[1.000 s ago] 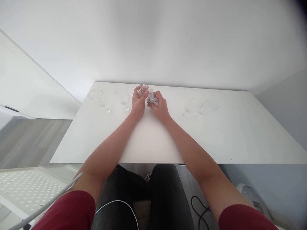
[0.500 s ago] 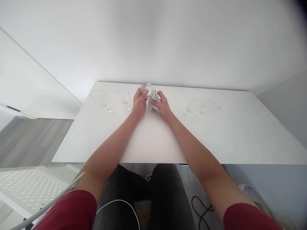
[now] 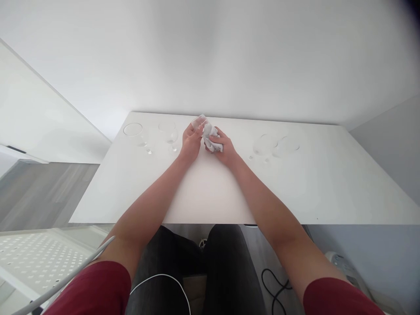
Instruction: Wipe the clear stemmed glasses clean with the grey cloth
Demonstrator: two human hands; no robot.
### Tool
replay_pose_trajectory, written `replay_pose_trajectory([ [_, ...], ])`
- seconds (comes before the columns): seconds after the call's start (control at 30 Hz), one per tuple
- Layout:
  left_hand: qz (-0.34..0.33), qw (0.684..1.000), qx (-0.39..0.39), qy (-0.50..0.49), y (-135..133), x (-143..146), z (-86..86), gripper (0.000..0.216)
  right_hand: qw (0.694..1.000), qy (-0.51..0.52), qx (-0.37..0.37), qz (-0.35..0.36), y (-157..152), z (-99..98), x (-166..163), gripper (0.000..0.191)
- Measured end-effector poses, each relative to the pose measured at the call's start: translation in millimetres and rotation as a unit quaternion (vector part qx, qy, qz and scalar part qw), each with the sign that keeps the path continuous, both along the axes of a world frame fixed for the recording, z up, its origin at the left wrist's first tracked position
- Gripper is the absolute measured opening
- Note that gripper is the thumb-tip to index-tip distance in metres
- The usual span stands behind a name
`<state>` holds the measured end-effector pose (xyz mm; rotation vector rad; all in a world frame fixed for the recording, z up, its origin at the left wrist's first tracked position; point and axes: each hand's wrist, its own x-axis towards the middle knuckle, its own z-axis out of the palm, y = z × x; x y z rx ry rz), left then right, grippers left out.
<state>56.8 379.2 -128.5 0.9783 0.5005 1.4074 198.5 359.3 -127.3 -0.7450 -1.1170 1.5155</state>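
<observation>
My left hand (image 3: 191,141) is closed around a clear glass (image 3: 198,122) above the far middle of the white table. Its rim end points up and away from me. Fingers of my right hand (image 3: 225,144) are wrapped round a crumpled white cloth (image 3: 213,141), which presses against the lower part of the glass and hides it. To the left of my hands stand two clear stemmed glasses, one (image 3: 170,133) close to my left hand and another (image 3: 136,133) farther left. Two more stemmed glasses, one (image 3: 263,144) beside the other (image 3: 285,146), are to the right.
The white table (image 3: 210,192) runs along a white wall, its front edge over my legs. A white perforated shelf (image 3: 42,258) is at lower left. A grey cable (image 3: 68,280) passes by my left arm, and a black cable (image 3: 277,288) lies on the floor.
My right hand and the cloth have turned and shifted slightly at the lower part of the glass, exposing more of its clear bowl. My left hand stays nearly in place.
</observation>
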Motion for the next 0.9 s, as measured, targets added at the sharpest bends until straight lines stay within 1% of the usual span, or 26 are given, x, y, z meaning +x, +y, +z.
replay_pose_trajectory([
  [0.07,-0.016,1.0,0.008,-0.01,-1,0,0.6,0.05,1.0,0.017,-0.005,0.009,2,-0.5,2,0.04],
  [0.1,-0.01,1.0,0.012,-0.01,0,0,-0.3,0.052,1.0,0.004,0.002,-0.007,3,-1.1,2,0.041],
  [0.17,0.027,1.0,0.01,0.004,3,0,-4.1,0.054,0.995,-0.052,0.038,-0.077,1,-2.6,0,0.043],
  [0.23,0.081,0.996,0.002,0.032,6,-1,-8.3,0.056,0.975,-0.122,0.093,-0.16,-2,-3.8,-3,0.044],
  [0.27,0.103,0.994,-0.002,0.047,7,-1,-9.7,0.057,0.964,-0.151,0.117,-0.187,-3,-4.2,-4,0.043],
  [0.3,0.117,0.991,-0.004,0.058,7,-1,-10.2,0.058,0.957,-0.171,0.131,-0.194,-4,-4.4,-5,0.043],
  [0.33,0.119,0.991,-0.007,0.063,7,-1,-9.8,0.058,0.958,-0.178,0.131,-0.181,-4,-4.5,-5,0.042],
  [0.37,0.112,0.992,-0.007,0.062,7,-1,-8.6,0.056,0.966,-0.171,0.116,-0.153,-3,-4.7,-4,0.042],
  [0.47,0.056,0.998,-0.005,0.037,3,1,-2.5,0.046,0.993,-0.091,0.048,-0.054,4,-5.7,3,0.046],
  [0.53,0.034,0.999,0.0,0.029,2,1,0.3,0.04,0.997,-0.058,0.035,-0.023,7,-6.7,8,0.047],
  [0.57,0.033,0.999,0.003,0.03,2,1,0.5,0.039,0.996,-0.066,0.043,-0.029,8,-7.0,9,0.047],
  [0.63,0.052,0.998,0.007,0.037,3,-1,-1.4,0.043,0.985,-0.125,0.087,-0.083,7,-6.9,8,0.046],
  [0.7,0.08,0.996,0.005,0.046,6,-2,-5.0,0.049,0.954,-0.207,0.15,-0.159,3,-6.2,5,0.044],
  [0.73,0.09,0.995,0.001,0.051,7,-3,-6.7,0.051,0.937,-0.239,0.174,-0.185,2,-6.0,4,0.043],
  [0.77,0.097,0.994,-0.003,0.056,8,-3,-7.9,0.052,0.929,-0.256,0.186,-0.193,1,-6.0,3,0.042],
  [0.8,0.098,0.993,-0.007,0.058,8,-2,-8.6,0.051,0.932,-0.255,0.181,-0.182,1,-6.3,3,0.041],
  [0.83,0.094,0.994,-0.008,0.057,8,-2,-8.7,0.049,0.945,-0.237,0.161,-0.156,2,-6.9,4,0.041],
  [0.9,0.072,0.996,0.0,0.047,7,0,-7.5,0.045,0.976,-0.169,0.105,-0.091,6,-8.6,7,0.041],
])
